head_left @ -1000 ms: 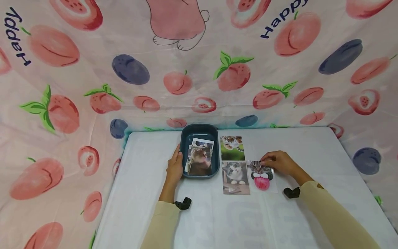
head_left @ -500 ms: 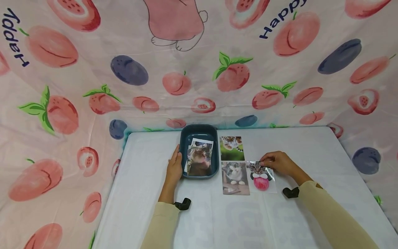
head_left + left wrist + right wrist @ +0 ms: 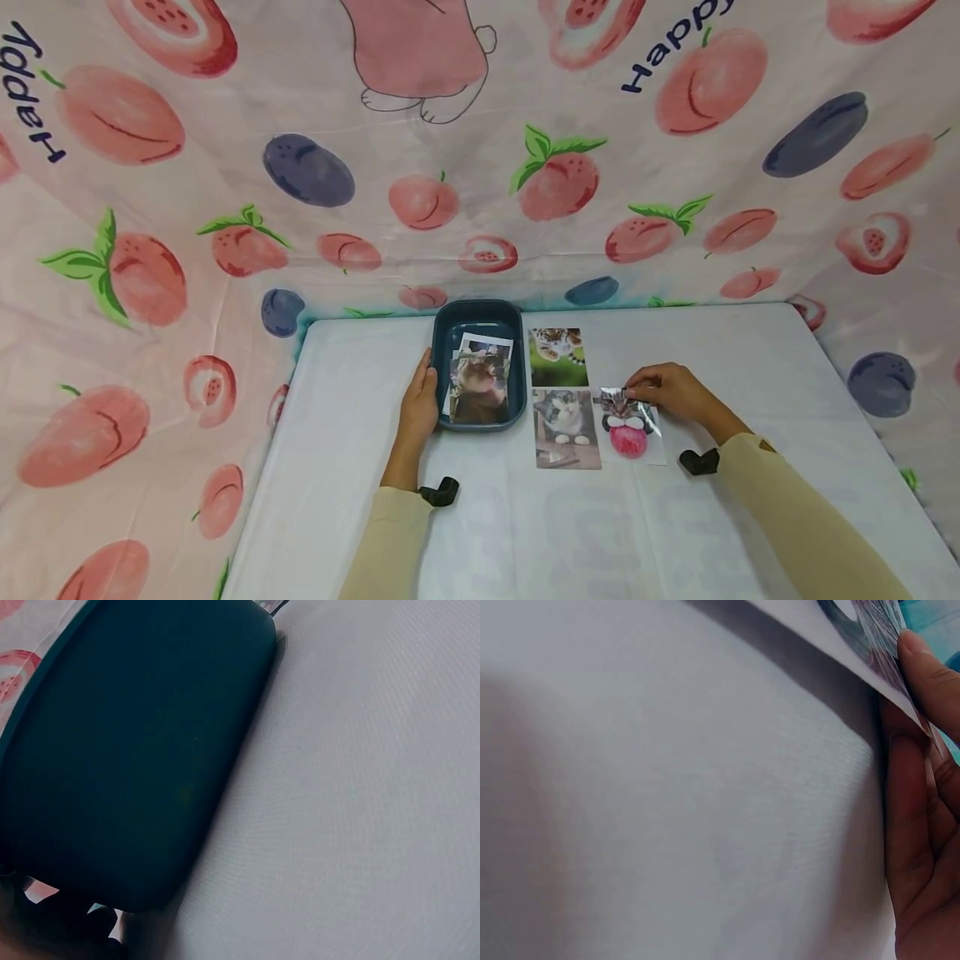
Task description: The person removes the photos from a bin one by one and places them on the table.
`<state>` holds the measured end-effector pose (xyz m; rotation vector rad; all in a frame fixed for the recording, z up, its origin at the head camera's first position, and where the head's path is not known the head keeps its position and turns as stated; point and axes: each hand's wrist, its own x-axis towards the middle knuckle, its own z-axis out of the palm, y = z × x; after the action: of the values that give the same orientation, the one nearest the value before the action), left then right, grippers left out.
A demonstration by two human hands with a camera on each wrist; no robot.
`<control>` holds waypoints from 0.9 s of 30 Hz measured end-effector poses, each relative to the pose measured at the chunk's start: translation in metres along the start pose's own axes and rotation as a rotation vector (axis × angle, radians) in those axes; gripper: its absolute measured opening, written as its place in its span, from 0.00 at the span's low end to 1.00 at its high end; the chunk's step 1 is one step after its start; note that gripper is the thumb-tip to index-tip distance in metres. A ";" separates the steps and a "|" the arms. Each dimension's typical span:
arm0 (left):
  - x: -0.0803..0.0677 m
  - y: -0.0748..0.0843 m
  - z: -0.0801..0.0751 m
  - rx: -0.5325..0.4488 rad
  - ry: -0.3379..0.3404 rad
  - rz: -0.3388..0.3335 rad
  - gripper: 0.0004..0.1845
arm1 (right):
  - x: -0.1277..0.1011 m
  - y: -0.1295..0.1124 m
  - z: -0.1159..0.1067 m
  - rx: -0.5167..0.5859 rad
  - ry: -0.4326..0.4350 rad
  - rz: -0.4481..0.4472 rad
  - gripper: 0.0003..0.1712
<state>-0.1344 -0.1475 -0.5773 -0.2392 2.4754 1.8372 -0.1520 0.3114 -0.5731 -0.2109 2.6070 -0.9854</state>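
Observation:
My left hand [image 3: 418, 404] holds the dark teal tray [image 3: 442, 329] at its left side. Part of that hand [image 3: 56, 922] shows dark below the tray's wall [image 3: 142, 742] in the left wrist view. Inside the tray lie several photo cards [image 3: 481, 387], the top one brownish. My right hand [image 3: 670, 390] pinches the upper edge of a cat photo card [image 3: 626, 437] with a pink ball on it. In the right wrist view, the thumb [image 3: 930, 679] lies over this card and fingers [image 3: 909, 802] lie under it. Its edge [image 3: 832, 656] stands raised, casting a shadow on the cloth.
Left of the pinched card lies a grey-and-white cat photo card [image 3: 566, 429]. Above that one is a tiger photo card [image 3: 557, 358] with a green ground. A white cloth [image 3: 570, 533] covers the table, and a fruit-print curtain [image 3: 480, 150] hangs behind it.
The head view has shifted slightly, moving the whole scene a little to the left. Both hands keep their places at the tray and the cat photo card.

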 end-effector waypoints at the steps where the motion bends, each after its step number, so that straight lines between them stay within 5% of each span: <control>1: 0.000 0.000 0.000 -0.001 -0.001 -0.001 0.28 | 0.000 0.000 0.000 0.000 -0.001 0.003 0.14; 6: 0.000 -0.001 -0.001 -0.001 -0.004 0.004 0.28 | 0.001 0.000 0.001 -0.002 -0.003 0.027 0.15; 18: 0.000 0.001 0.000 -0.016 -0.005 0.013 0.28 | -0.004 -0.003 0.010 -0.078 0.127 -0.116 0.07; 27: 0.001 -0.001 0.000 -0.024 -0.019 0.009 0.28 | -0.006 -0.009 0.007 -0.171 0.160 -0.118 0.06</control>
<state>-0.1352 -0.1477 -0.5781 -0.2100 2.4473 1.8645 -0.1441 0.3019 -0.5705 -0.3451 2.8568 -0.8482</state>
